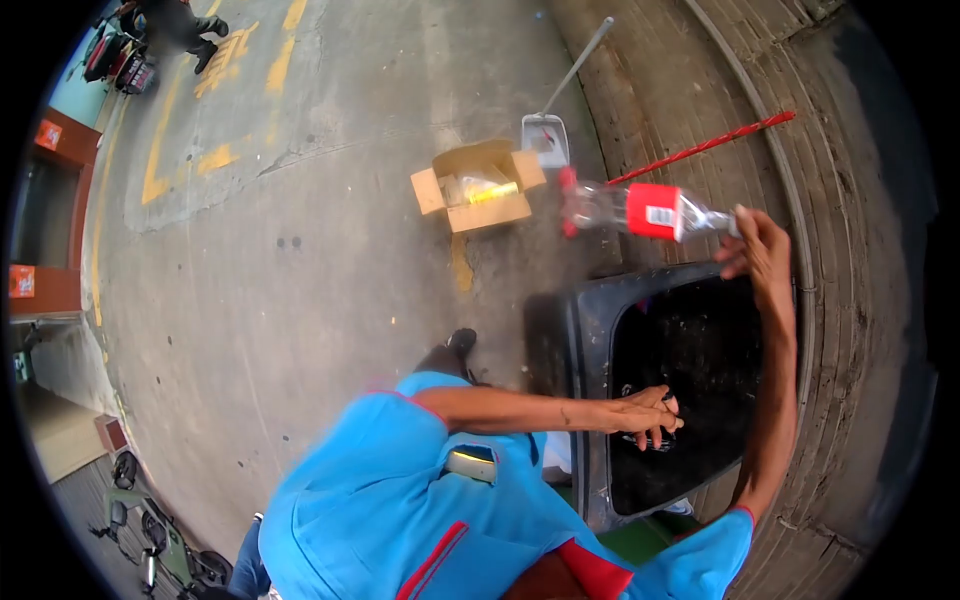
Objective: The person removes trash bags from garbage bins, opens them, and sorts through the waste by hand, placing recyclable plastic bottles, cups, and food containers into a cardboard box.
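Note:
My right hand (762, 250) is closed around the neck end of a clear plastic bottle (612, 207) with a red label. The bottle lies nearly level in the air past the far edge of a black bin (592, 400), its red-tinted base smeared by motion. Down at the bin's dark opening is my left hand (650, 415), with its fingers curled. Small shiny bits show beside and under those fingers, but what they hold is too dark to name.
An open cardboard box (490, 212) with clear and yellow items sits on the concrete floor. Behind it is a long-handled dustpan (545, 140). A red twisted pole (700, 147) lies by the right-hand wall. A person's legs (190, 30) and a parked motorbike (120, 60) appear far left.

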A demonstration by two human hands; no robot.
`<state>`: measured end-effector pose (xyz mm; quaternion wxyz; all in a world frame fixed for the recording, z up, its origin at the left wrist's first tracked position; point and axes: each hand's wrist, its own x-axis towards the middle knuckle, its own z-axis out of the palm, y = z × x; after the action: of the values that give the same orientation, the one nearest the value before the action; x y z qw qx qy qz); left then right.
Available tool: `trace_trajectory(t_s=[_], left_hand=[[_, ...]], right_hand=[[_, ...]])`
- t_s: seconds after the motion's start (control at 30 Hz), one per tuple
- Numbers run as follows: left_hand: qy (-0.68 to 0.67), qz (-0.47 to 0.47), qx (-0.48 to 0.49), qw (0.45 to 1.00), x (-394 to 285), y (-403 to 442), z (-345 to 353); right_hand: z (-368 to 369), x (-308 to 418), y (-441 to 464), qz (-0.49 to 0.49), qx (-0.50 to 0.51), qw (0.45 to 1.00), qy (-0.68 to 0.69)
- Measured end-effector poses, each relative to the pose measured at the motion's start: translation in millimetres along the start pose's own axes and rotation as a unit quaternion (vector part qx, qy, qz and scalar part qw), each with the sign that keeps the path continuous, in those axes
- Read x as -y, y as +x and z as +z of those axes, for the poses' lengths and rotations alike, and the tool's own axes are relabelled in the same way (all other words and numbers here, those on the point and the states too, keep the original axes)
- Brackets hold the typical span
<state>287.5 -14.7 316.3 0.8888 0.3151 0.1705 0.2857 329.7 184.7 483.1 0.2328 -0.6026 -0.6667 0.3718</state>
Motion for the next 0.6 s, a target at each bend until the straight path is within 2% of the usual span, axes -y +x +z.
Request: trace_trajectory(t_s=[0.13,0.2,0.23,0.3,0.43,0.53,0.6], left_hand=[[0.007,-0.012,0.003,1.0,-2.4,-8.2,0.0],[0.029,-0.031,0.006,0.999,-7.5,-10.7,-0.9],[0.027,-0.027,0.008,0.999,-5.5,-9.4,-2.3],[0.035,-0.032,0.019,0.999,-4.0,-7.0,-7.1],[0.038,-0.035,0.02,0.998,-8.8,-18.1,-1.2],[0.053,-0.056,0.039,0.996,-5.0,-16.6,4.1],[0.064,-0.063,0.023,0.996,-7.7,-17.2,7.2]], right_hand=[[84.3,-1.9,99.7,-0.004,0.106,0.994,0.025],[119.0,-12.6,139.1,0.006,0.125,0.992,0.031],[128.3,-23.5,155.8,0.007,0.126,0.991,0.031],[140.3,-37.7,166.1,0.049,0.047,0.996,-0.058],[112.3,-29.2,114.2,0.009,0.081,0.996,-0.038],[62.3,-13.6,51.4,0.006,0.098,0.994,-0.039],[25.6,-10.9,1.1,0.007,0.066,0.998,-0.014]])
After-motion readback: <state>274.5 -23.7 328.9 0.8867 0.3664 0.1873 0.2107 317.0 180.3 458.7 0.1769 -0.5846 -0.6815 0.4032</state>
